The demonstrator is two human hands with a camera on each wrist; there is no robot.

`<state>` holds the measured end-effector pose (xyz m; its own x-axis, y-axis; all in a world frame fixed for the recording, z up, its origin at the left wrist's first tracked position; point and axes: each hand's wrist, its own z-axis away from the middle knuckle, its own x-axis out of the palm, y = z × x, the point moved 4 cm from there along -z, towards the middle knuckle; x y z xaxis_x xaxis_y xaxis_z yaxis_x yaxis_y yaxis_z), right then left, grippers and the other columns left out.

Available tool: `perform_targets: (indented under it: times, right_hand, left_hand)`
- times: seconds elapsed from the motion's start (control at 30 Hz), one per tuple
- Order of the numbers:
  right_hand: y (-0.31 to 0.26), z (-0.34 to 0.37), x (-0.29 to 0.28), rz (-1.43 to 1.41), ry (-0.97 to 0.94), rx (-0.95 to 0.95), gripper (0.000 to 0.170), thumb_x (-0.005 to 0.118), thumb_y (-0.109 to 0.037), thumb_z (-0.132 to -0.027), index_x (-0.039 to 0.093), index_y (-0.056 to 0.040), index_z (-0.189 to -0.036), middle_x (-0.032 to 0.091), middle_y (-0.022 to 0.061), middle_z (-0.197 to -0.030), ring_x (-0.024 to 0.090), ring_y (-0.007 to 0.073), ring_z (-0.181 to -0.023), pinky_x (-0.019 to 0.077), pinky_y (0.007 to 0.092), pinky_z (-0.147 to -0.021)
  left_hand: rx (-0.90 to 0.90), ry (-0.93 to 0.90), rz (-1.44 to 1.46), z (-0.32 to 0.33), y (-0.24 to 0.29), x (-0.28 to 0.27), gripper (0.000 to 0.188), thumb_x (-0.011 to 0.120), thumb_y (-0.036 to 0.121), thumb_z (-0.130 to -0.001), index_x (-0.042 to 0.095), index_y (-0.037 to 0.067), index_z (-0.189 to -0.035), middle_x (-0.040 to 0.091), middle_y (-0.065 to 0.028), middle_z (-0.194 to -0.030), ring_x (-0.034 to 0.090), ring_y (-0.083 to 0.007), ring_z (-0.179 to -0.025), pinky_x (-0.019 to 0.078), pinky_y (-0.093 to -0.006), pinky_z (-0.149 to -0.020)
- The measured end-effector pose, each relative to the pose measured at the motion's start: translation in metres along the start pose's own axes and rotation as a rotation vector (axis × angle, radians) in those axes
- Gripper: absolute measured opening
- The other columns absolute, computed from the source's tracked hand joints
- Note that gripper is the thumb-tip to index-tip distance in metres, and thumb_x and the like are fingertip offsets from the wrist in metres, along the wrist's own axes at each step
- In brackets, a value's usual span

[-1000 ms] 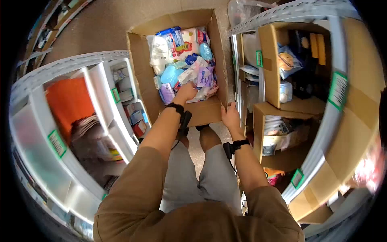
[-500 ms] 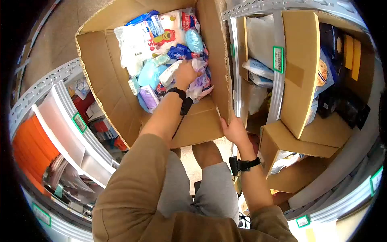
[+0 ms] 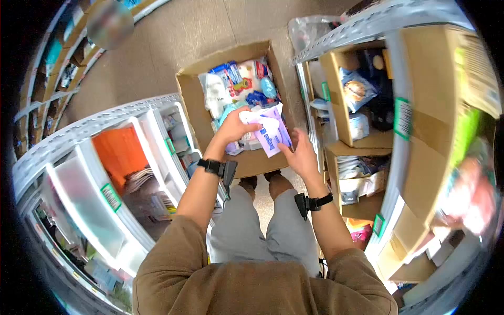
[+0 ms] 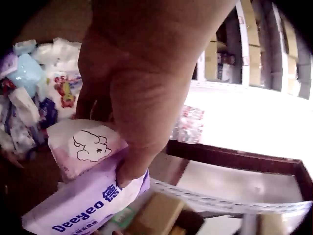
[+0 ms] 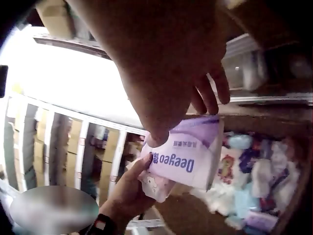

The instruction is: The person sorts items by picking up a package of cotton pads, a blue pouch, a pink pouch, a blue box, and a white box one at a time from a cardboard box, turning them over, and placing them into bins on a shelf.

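Observation:
My left hand (image 3: 232,127) holds a purple tissue pack (image 3: 272,137) printed "Deeyeo" over the cardboard box (image 3: 191,102). Its thumb lies on the purple pack's face. A pink and white pack (image 4: 90,149) with a cartoon dog sits against the purple one, under the same hand. At the pack's near right end, my right hand (image 3: 303,156) touches the face with its thumb, its other fingers spread out beyond the edge. Inside the box are a white packet with a red cartoon (image 3: 245,79), a light blue bundle (image 3: 268,86) and several other wrapped packets.
Metal shelves stand close on both sides. On the left are white bins and orange material (image 3: 121,155); on the right, open cartons (image 3: 336,100) with bagged goods. The box rests on the floor (image 3: 184,31), just ahead of the feet.
My left hand has come up from among the packets, bringing the purple pack and the pink one. My right hand has let go of the box's edge and moved to the purple pack.

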<state>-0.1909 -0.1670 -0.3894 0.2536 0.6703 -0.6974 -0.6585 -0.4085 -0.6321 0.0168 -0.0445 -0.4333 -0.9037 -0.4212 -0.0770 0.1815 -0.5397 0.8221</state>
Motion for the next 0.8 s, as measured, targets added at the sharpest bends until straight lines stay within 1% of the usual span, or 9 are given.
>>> perform_targets:
  times: [0.1,0.13,0.17,0.27,0.37,0.43,0.6,0.7,0.8]
  right_hand:
    - [-0.077,0.010,-0.072,-0.228,-0.115,0.113,0.060,0.078,-0.032,-0.079,0.052,-0.0014,-0.123,0.068,0.0151,-0.096,0.067,0.0329,-0.084,0.0527,0.0392,-0.076]
    - [-0.097,0.018,-0.094,-0.296,-0.053,0.033,0.042,0.078,-0.023,-0.081,0.059,-0.0026,-0.113,0.067,0.0054,-0.078,0.064,0.0177,-0.068,0.0505,0.0287,-0.064]
    - [-0.110,0.027,-0.113,-0.298,-0.034,0.015,0.042,0.078,-0.023,-0.081,0.059,-0.0026,-0.113,0.067,0.0054,-0.078,0.064,0.0177,-0.068,0.0505,0.0287,-0.064]
    - [-0.141,0.057,-0.160,-0.789,-0.200,-0.018,0.014,0.071,-0.012,-0.089,0.061,-0.0034,-0.094,0.062,-0.0057,-0.078,0.051,0.0000,-0.068,0.0407,0.0180,-0.059]
    - [-0.185,0.092,-0.217,-1.106,-0.057,-0.130,0.015,0.064,-0.008,-0.093,0.056,-0.0026,-0.105,0.066,0.0001,-0.092,0.059,0.0045,-0.076,0.0468,0.0206,-0.067]
    - [-0.207,0.116,-0.250,-1.129,0.014,-0.154,0.029,0.066,-0.006,-0.091,0.054,-0.0017,-0.116,0.068,0.0056,-0.098,0.063,0.0094,-0.077,0.0507,0.0241,-0.063]
    - [-0.240,0.159,-0.296,-1.124,0.044,-0.113,0.025,0.068,0.000,-0.086,0.060,0.0015,-0.109,0.069,0.0076,-0.095,0.066,0.0138,-0.077,0.0543,0.0253,-0.064]
    - [-0.257,0.178,-0.310,-1.224,0.071,-0.138,0.031,0.070,0.003,-0.083,0.060,0.0017,-0.113,0.068,0.0070,-0.099,0.066,0.0146,-0.084,0.0562,0.0282,-0.071]
    - [-0.255,0.193,-0.304,-1.323,0.097,-0.158,0.035,0.070,0.003,-0.083,0.059,0.0005,-0.116,0.066,0.0068,-0.107,0.064,0.0156,-0.094,0.0538,0.0296,-0.082]
  left_hand:
    - [0.066,0.027,0.220,0.056,0.096,-0.011,0.026,0.081,0.008,-0.075,0.059,0.005,-0.088,0.063,-0.0006,-0.080,0.057,-0.0069,-0.075,0.0474,-0.0252,-0.065]
    - [0.155,0.060,0.224,0.075,0.126,-0.016,0.023,0.078,0.007,-0.079,0.058,0.005,-0.089,0.062,0.0010,-0.080,0.056,-0.0063,-0.073,0.0468,-0.0247,-0.064]
    - [0.179,0.061,0.214,0.092,0.150,-0.018,0.023,0.078,0.007,-0.079,0.058,0.005,-0.089,0.062,0.0010,-0.080,0.056,-0.0063,-0.073,0.0468,-0.0247,-0.064]
    - [0.228,0.189,0.348,0.143,0.215,-0.029,0.013,0.067,0.010,-0.090,0.056,0.006,-0.087,0.058,0.0035,-0.078,0.053,-0.0053,-0.072,0.0447,-0.0219,-0.064]
    - [0.372,0.246,0.632,0.180,0.249,-0.038,0.015,0.061,0.015,-0.097,0.050,0.007,-0.091,0.060,-0.0011,-0.086,0.059,-0.0090,-0.078,0.0508,-0.0256,-0.071]
    - [0.459,0.200,0.850,0.208,0.283,-0.039,0.012,0.058,0.012,-0.098,0.047,0.007,-0.093,0.061,-0.0040,-0.093,0.062,-0.0124,-0.086,0.0543,-0.0297,-0.078]
    - [0.595,-0.003,0.907,0.258,0.338,-0.031,0.014,0.059,0.003,-0.094,0.047,0.008,-0.096,0.063,-0.0067,-0.108,0.064,-0.0173,-0.098,0.0552,-0.0341,-0.087]
    - [0.657,-0.089,0.891,0.278,0.364,-0.019,0.021,0.060,-0.002,-0.091,0.049,0.006,-0.108,0.061,-0.0090,-0.119,0.062,-0.0197,-0.107,0.0520,-0.0365,-0.094]
    - [0.694,-0.166,1.047,0.305,0.390,0.005,0.047,0.058,-0.005,-0.090,0.043,0.004,-0.133,0.056,-0.0109,-0.130,0.055,-0.0232,-0.121,0.0429,-0.0380,-0.106]
